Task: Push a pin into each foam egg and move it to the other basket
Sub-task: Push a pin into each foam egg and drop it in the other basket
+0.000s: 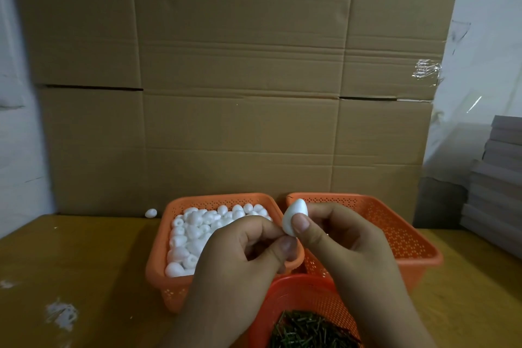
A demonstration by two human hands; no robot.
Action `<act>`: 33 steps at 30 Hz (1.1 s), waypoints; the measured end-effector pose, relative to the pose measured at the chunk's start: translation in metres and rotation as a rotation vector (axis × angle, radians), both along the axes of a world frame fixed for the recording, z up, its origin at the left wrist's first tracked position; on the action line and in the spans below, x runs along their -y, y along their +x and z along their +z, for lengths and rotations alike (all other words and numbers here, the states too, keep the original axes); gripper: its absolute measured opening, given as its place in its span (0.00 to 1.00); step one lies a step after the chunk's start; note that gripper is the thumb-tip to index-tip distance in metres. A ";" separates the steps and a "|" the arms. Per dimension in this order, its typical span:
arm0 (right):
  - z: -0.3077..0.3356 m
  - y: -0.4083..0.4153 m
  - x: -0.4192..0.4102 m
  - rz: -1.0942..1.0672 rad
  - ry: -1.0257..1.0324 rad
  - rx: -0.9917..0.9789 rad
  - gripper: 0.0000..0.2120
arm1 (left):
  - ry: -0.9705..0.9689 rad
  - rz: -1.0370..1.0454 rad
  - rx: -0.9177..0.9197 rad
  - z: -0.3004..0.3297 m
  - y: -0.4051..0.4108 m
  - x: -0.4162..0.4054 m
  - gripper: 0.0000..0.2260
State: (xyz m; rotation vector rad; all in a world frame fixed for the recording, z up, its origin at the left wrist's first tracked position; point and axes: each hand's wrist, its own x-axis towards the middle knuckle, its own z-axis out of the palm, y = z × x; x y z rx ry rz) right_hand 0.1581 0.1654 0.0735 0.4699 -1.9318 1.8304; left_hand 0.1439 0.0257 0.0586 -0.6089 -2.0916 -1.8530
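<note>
My right hand [341,237] pinches a white foam egg [292,213] between thumb and fingers, held above the gap between two orange baskets. My left hand [248,257] has its thumb and forefinger pinched together right at the egg's lower left side; whatever it pinches is too small to see. The left basket [161,271] is full of several white foam eggs [195,232]. The right basket [406,234] shows only its bare mesh wall. A smaller orange basket [299,297] in front holds a heap of dark pins [308,330].
One stray foam egg [151,213] lies on the wooden table [84,263] left of the baskets. A big cardboard wall [240,79] stands right behind them. Grey stacked boards [500,178] sit at the right edge. White scuffs mark the table at the front left.
</note>
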 end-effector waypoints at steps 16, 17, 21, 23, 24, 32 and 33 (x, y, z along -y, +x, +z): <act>0.005 0.001 -0.003 0.042 0.014 0.042 0.14 | -0.006 0.000 0.037 -0.003 -0.002 -0.001 0.09; 0.004 0.001 -0.004 0.049 0.013 0.043 0.14 | -0.005 -0.004 0.035 -0.003 -0.003 0.000 0.09; 0.003 -0.001 -0.006 0.038 0.009 0.028 0.13 | 0.003 0.013 -0.005 -0.002 0.000 -0.001 0.10; 0.004 -0.003 -0.007 0.041 -0.013 0.025 0.14 | 0.010 0.015 -0.027 -0.001 0.001 -0.001 0.08; 0.003 -0.005 -0.009 0.045 -0.026 0.032 0.14 | 0.005 0.005 -0.034 0.000 0.000 0.000 0.08; -0.010 -0.029 -0.033 -0.131 -0.084 0.127 0.15 | -0.032 0.071 -0.056 0.000 -0.011 0.013 0.07; -0.013 -0.034 -0.039 -0.228 -0.020 0.120 0.13 | -0.057 0.113 -0.062 -0.001 -0.014 0.017 0.08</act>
